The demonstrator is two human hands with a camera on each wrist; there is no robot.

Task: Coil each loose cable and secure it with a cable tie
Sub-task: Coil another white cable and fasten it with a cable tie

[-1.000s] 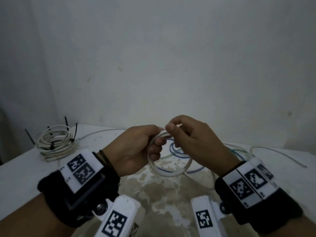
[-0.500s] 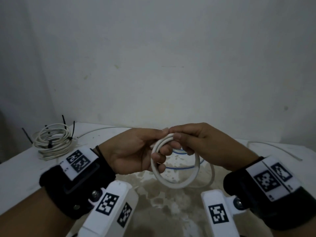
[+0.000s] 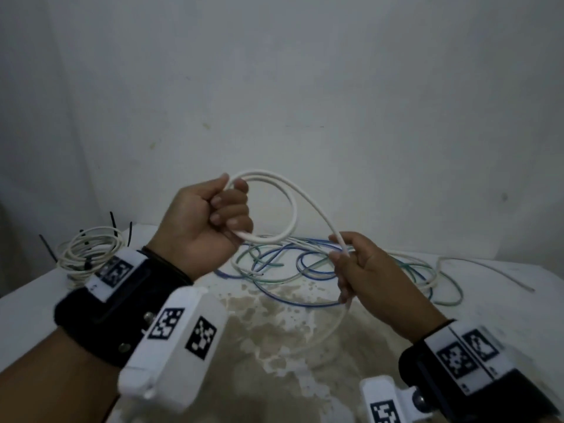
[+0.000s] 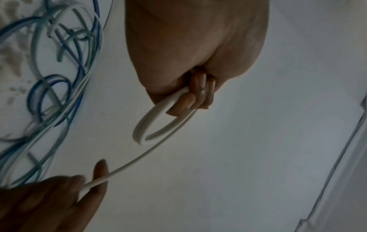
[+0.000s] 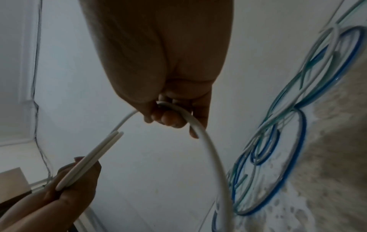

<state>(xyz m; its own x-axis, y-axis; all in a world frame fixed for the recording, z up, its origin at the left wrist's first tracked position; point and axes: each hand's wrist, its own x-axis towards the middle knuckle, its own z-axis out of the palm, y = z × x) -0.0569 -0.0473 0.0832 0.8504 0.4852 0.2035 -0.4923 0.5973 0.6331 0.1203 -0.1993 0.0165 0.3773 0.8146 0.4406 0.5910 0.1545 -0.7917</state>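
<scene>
My left hand is raised in a fist, gripping a small coil of white cable with two loops showing. The same coil hangs below the left hand's curled fingers in the left wrist view. From the coil a single strand runs down and right to my right hand, which pinches it between thumb and fingers. The right wrist view shows the strand passing through that hand and curving down. The white cable's tail trails on the table.
A tangle of loose blue, green and white cables lies on the stained white table behind my hands. A tied white coil with black cable ties sticking up sits at the back left. A wall stands close behind.
My hands have separated: the left rose with the coil, the right slid down and right along the strand. The coil shows a wider loop than before.
</scene>
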